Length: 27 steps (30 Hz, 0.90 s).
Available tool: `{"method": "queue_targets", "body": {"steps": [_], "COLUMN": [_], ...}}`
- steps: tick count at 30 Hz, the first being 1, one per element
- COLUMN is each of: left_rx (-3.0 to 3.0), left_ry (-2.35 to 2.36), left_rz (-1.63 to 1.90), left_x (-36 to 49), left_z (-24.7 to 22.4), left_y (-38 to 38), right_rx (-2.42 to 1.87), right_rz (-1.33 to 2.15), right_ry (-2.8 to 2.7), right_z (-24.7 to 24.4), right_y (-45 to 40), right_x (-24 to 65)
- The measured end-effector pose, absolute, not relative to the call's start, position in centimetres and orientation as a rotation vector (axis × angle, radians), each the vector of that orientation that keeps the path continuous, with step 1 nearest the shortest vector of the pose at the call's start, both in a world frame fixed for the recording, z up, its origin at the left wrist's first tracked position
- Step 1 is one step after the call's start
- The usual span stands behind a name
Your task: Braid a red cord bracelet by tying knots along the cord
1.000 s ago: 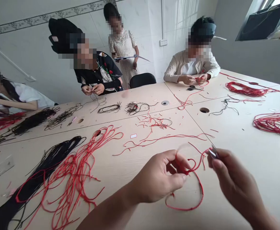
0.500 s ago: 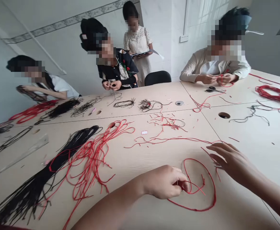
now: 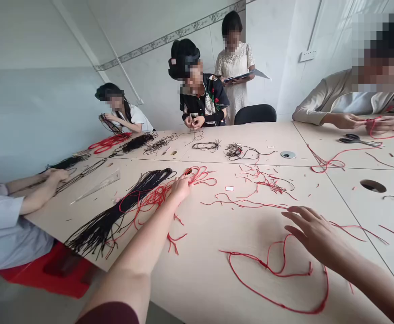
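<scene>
A long pale wood bench [image 3: 217,279] fills the view. Five other people work around it: a person in a pale blue shirt [image 3: 1,229] at the left edge, a person in a white shirt [image 3: 134,119] at the far left corner, a person in a dark embroidered jacket [image 3: 202,96] at the far edge, a person in a lace dress [image 3: 234,85] standing behind with a folder [image 3: 242,76], and a person in a beige cardigan [image 3: 332,101] at the right edge, whose two hands hold a red cord [image 3: 382,126]. One black chair [image 3: 255,114] stands empty at the far edge.

The person's left hand [image 3: 181,188] reaches toward the bench's left side, its fingers [image 3: 178,184] bunched down on a tangled hank of red cord [image 3: 156,195] beside one long black cord bundle [image 3: 123,211]; whether they grip the cord, I cannot tell. The right hand [image 3: 313,234] hangs open, fingers [image 3: 294,216] spread and holding nothing, just above one loose red cord loop [image 3: 278,288] near the bench's near edge. A pair of scissors [image 3: 359,140] lies by the right edge.
</scene>
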<state>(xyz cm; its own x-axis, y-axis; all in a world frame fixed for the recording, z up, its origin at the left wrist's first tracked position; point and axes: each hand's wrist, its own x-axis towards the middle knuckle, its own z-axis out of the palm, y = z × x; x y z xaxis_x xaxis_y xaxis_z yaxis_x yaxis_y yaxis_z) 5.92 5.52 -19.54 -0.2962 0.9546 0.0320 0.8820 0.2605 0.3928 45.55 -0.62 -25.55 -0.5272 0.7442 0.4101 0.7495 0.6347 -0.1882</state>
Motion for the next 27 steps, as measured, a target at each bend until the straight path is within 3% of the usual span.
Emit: {"method": "queue_targets", "body": {"steps": [7, 13, 16, 17, 20, 23, 27], "left_rx": [1.622, 1.639, 1.679, 1.696, 1.774, 1.9, 1.772], "left_ry": [2.242, 1.932, 1.71, 1.632, 1.247, 0.947, 0.978], "left_rz": [0.526, 0.835, 0.999, 1.019, 0.917, 0.681, 0.787], "left_x": [7.6, 9.6, 12.6, 13.9, 18.2, 20.7, 20.1], "left_z": [-18.7, -10.7, -5.8, -4.6, -2.4, -2.5, -5.1], "left_y": [5.9, 6.4, 6.1, 5.7, 3.9, 2.4, 1.9], "right_rx": [-1.212, -1.251, -1.224, -1.154, -0.906, -0.701, -0.712], "right_rz": [0.049, 0.266, 0.552, 0.816, 1.182, 1.33, 1.605], "right_ry": [-2.33, -2.233, -2.149, -2.04, -1.664, -1.693, -1.845], "right_z": [-24.2, -21.6, -19.1, -18.0, -14.8, -11.8, -9.2], "right_y": [-1.6, -1.2, -0.6, -0.4, 0.4, 1.1, 1.8], "right_x": [46.9, 46.4, 44.7, 43.9, 41.3, 39.8, 40.2]}}
